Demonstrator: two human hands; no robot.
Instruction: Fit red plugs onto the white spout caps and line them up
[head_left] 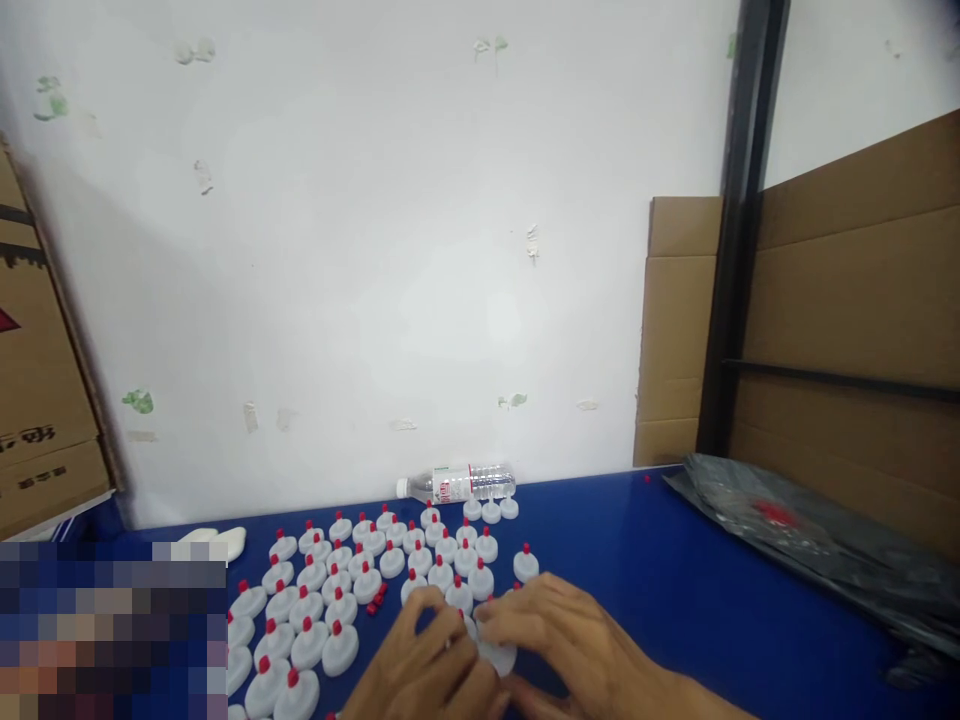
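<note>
My right hand (566,635) is at the lower middle, its fingers curled around a white round cap (499,658). Close beside it, my left hand (431,665) has its fingers bent inward; whatever they pinch is hidden behind the knuckles. Many white round caps with red tips (341,650) stand upright in loose rows on the blue table (637,600), mostly left of and beyond my hands. A single red-tipped cap (526,563) stands a little apart, just past my right hand. Several small loose red tips (376,600) lie among the rows.
A clear plastic bottle (491,482) lies on its side by the wall, with 3 untipped white caps (490,511) before it. White pieces (214,543) rest at the back left. A dark plastic bag with red bits (810,540) lies right; cardboard (855,310) stands behind it.
</note>
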